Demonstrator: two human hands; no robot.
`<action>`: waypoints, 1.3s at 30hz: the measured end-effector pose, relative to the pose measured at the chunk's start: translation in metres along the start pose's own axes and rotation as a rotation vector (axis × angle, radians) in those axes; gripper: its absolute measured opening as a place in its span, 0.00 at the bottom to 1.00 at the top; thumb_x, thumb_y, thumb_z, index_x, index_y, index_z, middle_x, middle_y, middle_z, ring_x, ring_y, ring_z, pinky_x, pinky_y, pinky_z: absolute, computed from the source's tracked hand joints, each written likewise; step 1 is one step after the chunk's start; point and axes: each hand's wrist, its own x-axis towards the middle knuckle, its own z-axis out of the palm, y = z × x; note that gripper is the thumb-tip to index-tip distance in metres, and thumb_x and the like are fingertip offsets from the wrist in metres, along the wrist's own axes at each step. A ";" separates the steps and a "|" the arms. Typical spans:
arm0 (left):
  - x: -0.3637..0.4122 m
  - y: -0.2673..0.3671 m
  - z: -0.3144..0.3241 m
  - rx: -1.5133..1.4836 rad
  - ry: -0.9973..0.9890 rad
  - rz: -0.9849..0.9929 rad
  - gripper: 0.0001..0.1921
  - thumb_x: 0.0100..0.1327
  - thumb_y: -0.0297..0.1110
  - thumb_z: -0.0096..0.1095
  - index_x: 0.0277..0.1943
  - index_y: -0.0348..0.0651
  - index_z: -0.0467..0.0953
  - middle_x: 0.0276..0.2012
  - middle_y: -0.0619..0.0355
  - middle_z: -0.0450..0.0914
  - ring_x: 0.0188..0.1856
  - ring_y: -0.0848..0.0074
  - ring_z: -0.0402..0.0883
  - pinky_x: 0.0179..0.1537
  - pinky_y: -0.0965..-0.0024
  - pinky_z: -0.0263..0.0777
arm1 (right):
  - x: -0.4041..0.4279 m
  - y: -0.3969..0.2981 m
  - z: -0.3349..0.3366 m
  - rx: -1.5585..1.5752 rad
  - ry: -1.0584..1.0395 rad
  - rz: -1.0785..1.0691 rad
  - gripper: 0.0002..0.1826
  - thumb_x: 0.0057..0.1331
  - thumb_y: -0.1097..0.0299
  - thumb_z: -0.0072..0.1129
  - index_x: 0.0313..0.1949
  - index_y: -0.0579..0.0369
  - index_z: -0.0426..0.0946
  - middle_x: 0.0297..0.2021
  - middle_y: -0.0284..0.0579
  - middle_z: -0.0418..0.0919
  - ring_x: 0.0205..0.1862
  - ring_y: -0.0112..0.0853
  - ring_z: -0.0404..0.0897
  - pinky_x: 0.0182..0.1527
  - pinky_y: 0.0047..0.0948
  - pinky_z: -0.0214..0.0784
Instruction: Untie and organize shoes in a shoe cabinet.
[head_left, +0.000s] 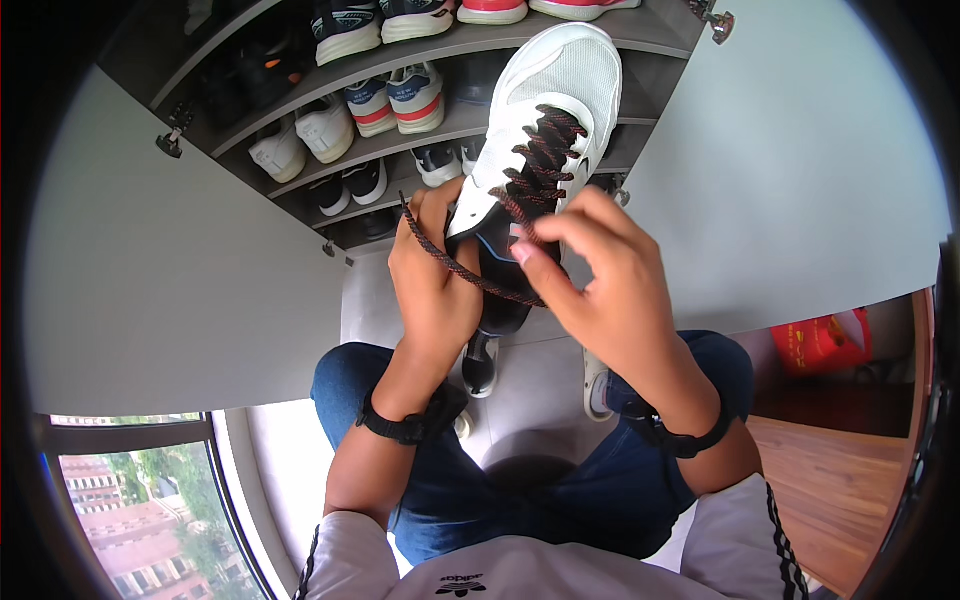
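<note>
A white sneaker with a mesh toe is held up before me, toe pointing away. Black lace with red flecks, the shoelace, zigzags across its black tongue. My left hand grips the shoe's collar from the left, some fingers hidden behind it. Over that hand curves a loose lace end, its tip sticking up at the left. Above the tongue, my right hand has thumb and forefinger at the upper part of the lace, pinching it; the fingertips are slightly blurred.
An open shoe cabinet stands ahead, its shelves holding several pairs of shoes. Its left door and right door flank me. Below the held sneaker, a black-and-white shoe rests on the tiled floor. A red bag is at the right.
</note>
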 end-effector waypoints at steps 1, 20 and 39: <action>0.000 -0.001 0.000 0.020 0.004 0.022 0.26 0.53 0.15 0.53 0.57 0.34 0.78 0.44 0.41 0.80 0.47 0.46 0.81 0.53 0.57 0.75 | -0.001 -0.005 0.001 0.000 -0.001 0.000 0.09 0.63 0.68 0.72 0.36 0.55 0.81 0.32 0.41 0.75 0.31 0.40 0.79 0.34 0.40 0.71; 0.003 -0.009 -0.002 -0.002 0.053 -0.018 0.24 0.55 0.15 0.54 0.56 0.38 0.78 0.46 0.41 0.81 0.51 0.41 0.80 0.54 0.53 0.74 | -0.005 -0.106 -0.100 0.539 -0.097 -0.623 0.22 0.67 0.52 0.66 0.21 0.53 0.76 0.16 0.32 0.66 0.17 0.26 0.63 0.23 0.28 0.51; -0.001 -0.012 -0.013 -0.054 0.125 -0.050 0.19 0.57 0.20 0.59 0.52 0.37 0.80 0.44 0.43 0.83 0.51 0.43 0.81 0.52 0.51 0.75 | 0.007 -0.110 -0.023 1.178 -0.594 -0.559 0.17 0.72 0.72 0.50 0.22 0.61 0.69 0.22 0.42 0.75 0.18 0.32 0.71 0.21 0.29 0.68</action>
